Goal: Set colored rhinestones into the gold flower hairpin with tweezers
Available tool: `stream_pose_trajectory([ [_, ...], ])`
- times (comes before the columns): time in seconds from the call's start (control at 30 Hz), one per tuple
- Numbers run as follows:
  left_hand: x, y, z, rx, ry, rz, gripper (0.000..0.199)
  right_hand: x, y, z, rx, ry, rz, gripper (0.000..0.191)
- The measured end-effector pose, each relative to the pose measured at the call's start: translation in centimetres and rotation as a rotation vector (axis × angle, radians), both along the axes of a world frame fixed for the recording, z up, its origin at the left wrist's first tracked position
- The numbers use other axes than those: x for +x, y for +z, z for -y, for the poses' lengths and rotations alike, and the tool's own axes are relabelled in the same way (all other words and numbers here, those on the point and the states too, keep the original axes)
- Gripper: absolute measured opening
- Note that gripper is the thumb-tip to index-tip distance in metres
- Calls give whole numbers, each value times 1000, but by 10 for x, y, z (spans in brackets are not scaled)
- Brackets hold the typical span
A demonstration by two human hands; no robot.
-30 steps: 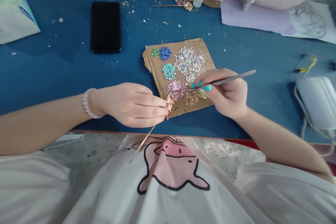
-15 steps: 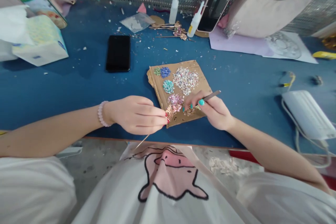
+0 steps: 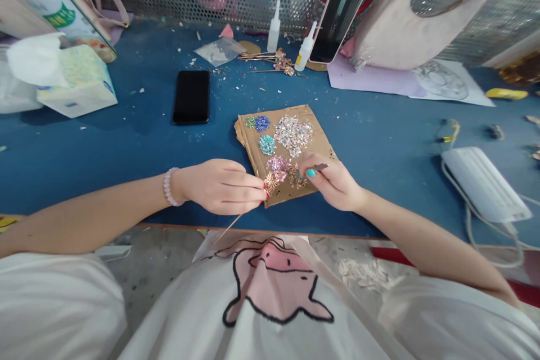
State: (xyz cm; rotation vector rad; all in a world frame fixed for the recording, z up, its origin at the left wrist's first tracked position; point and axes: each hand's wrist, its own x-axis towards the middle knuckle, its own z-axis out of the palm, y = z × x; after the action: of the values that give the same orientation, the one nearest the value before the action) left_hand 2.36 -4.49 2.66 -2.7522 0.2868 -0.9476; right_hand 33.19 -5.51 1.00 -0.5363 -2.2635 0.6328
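Note:
My left hand (image 3: 223, 187) is closed on a gold hairpin (image 3: 228, 229); its thin stick slants out below the palm, and a gold-and-pink ornament (image 3: 270, 181) shows at the fingertips. My right hand (image 3: 335, 184) pinches metal tweezers (image 3: 321, 167), whose tips are hidden behind the fingers. Both hands meet over a square of cardboard (image 3: 321, 143). On it lie small piles of rhinestones: clear (image 3: 293, 134), turquoise (image 3: 267, 145), blue (image 3: 262, 123), green (image 3: 250, 122), pink (image 3: 278, 163) and gold-brown (image 3: 296, 177). The right fingers are nearest the gold-brown pile.
A black phone (image 3: 191, 97) lies left of the cardboard. Behind are glue bottles (image 3: 304, 52), more gold hairpins (image 3: 270, 62) and a propped phone (image 3: 338, 22). A tissue box (image 3: 80, 87) stands left; a white adapter with cables (image 3: 485, 183) lies right.
My right hand has moved slightly left, and the tweezers have turned so less of their shaft shows. My left hand still holds the hairpin low by the cardboard. The camera view has tilted slightly.

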Motion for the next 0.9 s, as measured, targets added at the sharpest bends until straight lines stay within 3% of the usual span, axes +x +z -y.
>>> stream_pose_trajectory([
  [0.4, 2, 1, 1, -33, 37, -9, 26, 3, -7, -5, 238, 44, 115, 16],
  [0.6, 2, -2, 0, -40, 59, 0, 33, 6, -5, -9, 432, 100, 202, 14],
  [0.77, 1, -6, -2, 8, 103, -14, 31, 6, -1, -8, 703, 178, 421, 34],
  [0.9, 0, -6, -3, 39, 127, -19, 29, 1, -3, -8, 795, 152, 413, 39],
])
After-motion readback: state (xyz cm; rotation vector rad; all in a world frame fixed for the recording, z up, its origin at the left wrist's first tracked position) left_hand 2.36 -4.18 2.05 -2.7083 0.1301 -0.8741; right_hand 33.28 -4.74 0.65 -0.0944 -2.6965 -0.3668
